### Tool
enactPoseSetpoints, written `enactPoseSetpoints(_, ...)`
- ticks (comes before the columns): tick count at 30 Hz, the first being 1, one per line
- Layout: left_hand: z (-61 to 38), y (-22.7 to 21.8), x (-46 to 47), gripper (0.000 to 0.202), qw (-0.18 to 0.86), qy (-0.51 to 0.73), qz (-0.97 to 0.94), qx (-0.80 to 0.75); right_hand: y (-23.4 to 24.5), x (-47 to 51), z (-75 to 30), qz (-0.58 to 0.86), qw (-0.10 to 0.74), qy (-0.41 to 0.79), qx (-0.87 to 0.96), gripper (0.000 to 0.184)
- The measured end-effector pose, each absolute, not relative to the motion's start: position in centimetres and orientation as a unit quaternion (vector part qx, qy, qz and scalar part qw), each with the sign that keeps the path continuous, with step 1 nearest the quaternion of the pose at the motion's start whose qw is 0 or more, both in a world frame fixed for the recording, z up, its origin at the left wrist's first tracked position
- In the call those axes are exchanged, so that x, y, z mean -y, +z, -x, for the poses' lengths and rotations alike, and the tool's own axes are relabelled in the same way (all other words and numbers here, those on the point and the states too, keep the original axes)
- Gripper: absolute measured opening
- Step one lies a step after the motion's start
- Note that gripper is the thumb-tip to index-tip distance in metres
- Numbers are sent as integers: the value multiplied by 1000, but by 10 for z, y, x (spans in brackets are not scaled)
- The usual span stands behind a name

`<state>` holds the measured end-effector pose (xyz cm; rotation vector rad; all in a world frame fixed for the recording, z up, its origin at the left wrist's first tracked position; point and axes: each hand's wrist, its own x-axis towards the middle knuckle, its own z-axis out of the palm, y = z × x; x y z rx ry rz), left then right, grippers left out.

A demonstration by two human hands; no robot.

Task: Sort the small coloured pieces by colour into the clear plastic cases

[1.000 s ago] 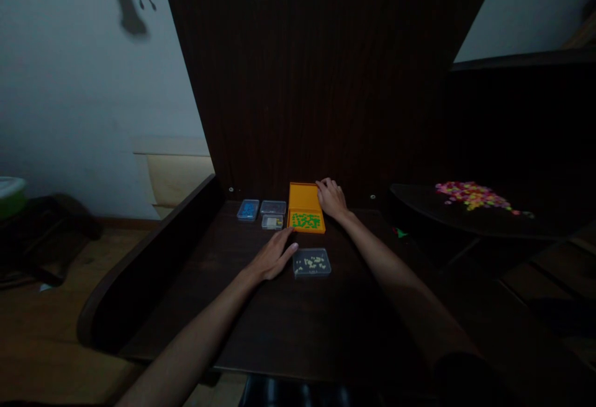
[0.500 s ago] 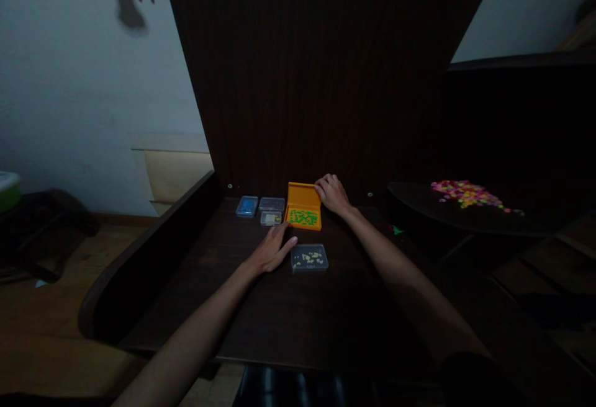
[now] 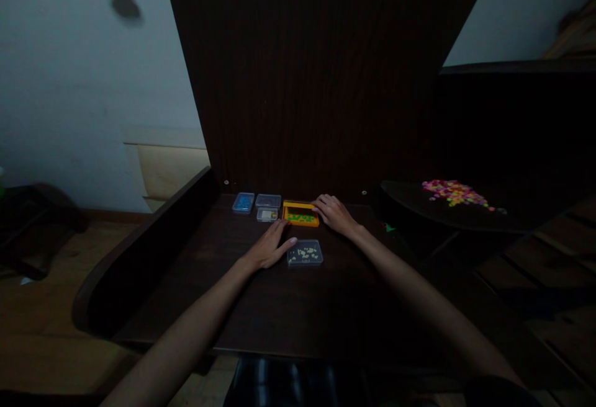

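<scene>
An orange box (image 3: 300, 214) of green beads sits at the back of the dark table (image 3: 261, 314), its lid lowered almost flat over the base. My right hand (image 3: 331, 213) rests on the lid's right edge, fingers curled over it. Flat on the table lies my left hand (image 3: 270, 248), fingers stretched out, touching the left side of a clear case (image 3: 305, 252) of pale yellow beads and nearly reaching the orange box's front corner.
Three small clear cases stand left of the orange box: one with blue beads (image 3: 243, 202), one grey (image 3: 268, 200), one small (image 3: 267, 214). A pile of colourful beads (image 3: 454, 193) lies on a dark shelf at right. A tall dark board rises behind the table.
The orange box's lid has swung down from upright to nearly closed under my right hand. My left hand has stayed beside the clear case. The view has tilted slightly.
</scene>
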<state>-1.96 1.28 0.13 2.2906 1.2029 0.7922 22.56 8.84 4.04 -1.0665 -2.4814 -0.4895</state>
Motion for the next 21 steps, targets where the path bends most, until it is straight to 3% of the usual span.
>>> enactPoseSetpoints(6,18,2,-12,64,220,329,-817,-420,25,-76,-226,374,163,-201,891,24)
enactPoseSetpoints(13,15,3,-14,69,239,368,-787,-434,15,-72,-227,381,167,-151,897,25)
enactPoseSetpoints(21,15,-1,-15,80,235,269,-811,-463,-3,-60,-225,406,190,-146,882,27)
